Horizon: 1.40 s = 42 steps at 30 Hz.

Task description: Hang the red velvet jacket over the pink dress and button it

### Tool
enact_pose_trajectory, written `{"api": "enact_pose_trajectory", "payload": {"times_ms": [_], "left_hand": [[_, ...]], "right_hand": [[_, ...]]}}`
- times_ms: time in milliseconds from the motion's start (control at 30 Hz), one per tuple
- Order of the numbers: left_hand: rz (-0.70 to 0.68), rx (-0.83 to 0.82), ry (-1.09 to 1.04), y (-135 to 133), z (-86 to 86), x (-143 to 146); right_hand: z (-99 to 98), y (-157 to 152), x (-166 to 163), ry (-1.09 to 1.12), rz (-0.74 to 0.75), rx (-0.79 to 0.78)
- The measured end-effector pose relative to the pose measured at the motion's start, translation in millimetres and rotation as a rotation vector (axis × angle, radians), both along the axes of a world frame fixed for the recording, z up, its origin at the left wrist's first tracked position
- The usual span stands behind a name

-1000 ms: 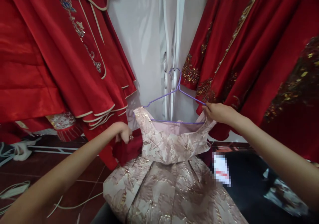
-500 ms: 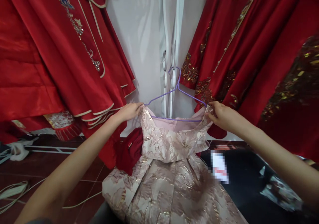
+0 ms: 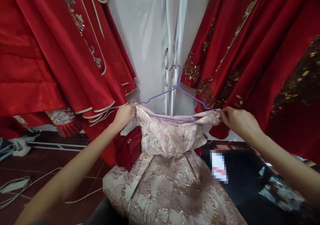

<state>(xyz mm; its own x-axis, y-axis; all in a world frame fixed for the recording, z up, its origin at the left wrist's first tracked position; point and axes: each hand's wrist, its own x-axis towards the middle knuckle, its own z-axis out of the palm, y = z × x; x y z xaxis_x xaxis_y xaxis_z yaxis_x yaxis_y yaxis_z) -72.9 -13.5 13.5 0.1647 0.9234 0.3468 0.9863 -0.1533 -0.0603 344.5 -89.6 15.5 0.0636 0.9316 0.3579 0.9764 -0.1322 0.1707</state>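
Observation:
A pale pink dress (image 3: 172, 140) with a shiny floral pattern hangs on a thin purple hanger (image 3: 160, 93). My left hand (image 3: 125, 115) pinches the dress's left shoulder strap at that end of the hanger. On the other side my right hand (image 3: 238, 120) grips the right strap, pulled outward past the hanger's tip. The neckline is stretched wide, with the hanger's lower bar lying across it. Below the waist, the pleated skirt spreads toward me. A dark red cloth piece (image 3: 129, 148) shows beside the bodice on the left.
Red garments (image 3: 97, 51) with pale piping hang on the left. More red gowns (image 3: 240, 51) with gold sequins hang on the right. White cabinet doors (image 3: 140, 45) stand behind. A white cable (image 3: 15, 188) lies on the tiled floor; a black surface (image 3: 245, 185) with a plastic packet is at lower right.
Both hands have moved apart, the left one leftward and the right one rightward. The straps are pulled outward and the neckline is tauter and wider.

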Motion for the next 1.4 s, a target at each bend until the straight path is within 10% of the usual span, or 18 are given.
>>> {"api": "enact_pose_trajectory", "payload": {"times_ms": [233,500,700,867,1167,1400], "left_hand": [[-0.04,-0.286,0.079,-25.0,-9.6,11.6],[-0.746,-0.029,0.039,-37.6,0.4,111.0],[-0.889,-0.02,-0.049,-4.5,-36.0,165.8],[-0.865,-0.229,-0.206,-1.8,-54.4,155.0],[-0.955,-0.333,-0.42,-34.8,-34.6,132.9],[-0.996,-0.353,-0.448,-30.7,-37.4,132.7]], "right_hand": [[-44.9,-39.1,-7.1,0.088,0.101,-0.232],[-8.8,-67.7,-46.6,0.117,0.13,-0.135],[0.6,-63.2,-48.3,0.208,0.242,0.11],[2.4,-50.6,-27.7,0.311,0.261,0.171],[-10.9,-38.5,46.4,0.403,-0.006,0.056],[-3.5,-45.0,40.9,0.466,0.051,0.185]]}}
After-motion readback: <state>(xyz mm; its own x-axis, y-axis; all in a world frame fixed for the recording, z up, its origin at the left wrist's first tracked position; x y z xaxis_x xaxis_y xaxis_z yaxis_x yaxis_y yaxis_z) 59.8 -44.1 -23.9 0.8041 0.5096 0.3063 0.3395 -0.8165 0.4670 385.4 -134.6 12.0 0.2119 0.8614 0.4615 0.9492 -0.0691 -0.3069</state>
